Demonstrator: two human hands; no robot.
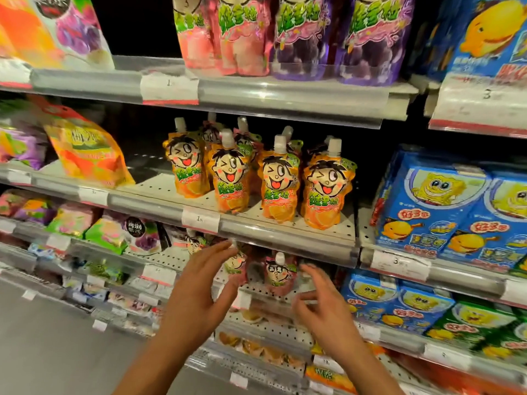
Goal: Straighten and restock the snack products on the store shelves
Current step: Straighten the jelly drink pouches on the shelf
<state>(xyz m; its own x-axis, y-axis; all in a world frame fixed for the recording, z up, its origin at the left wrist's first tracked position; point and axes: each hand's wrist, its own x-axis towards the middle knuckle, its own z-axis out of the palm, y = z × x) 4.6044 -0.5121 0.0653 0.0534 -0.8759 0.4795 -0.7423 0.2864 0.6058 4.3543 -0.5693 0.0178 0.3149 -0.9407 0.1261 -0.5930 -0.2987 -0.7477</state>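
Several orange jelly pouches (323, 189) with white spouts and a cartoon face stand in an uneven row on the middle shelf (285, 240). On the shelf below stand pink pouches (278, 273) of the same kind, partly hidden by the shelf edge. My left hand (199, 289) is raised in front of that lower shelf, fingers spread, its fingertips close to a pink pouch (236, 266). My right hand (322, 306) hovers to the right of the pink pouches, fingers loosely curled and apart, holding nothing.
Larger pink and purple pouches (308, 35) fill the top shelf. Blue snack boxes (439, 206) with yellow cartoon figures stand at the right. An orange bag (85, 149) leans at the left, with bagged jellies (108, 232) below. Grey floor lies at the lower left.
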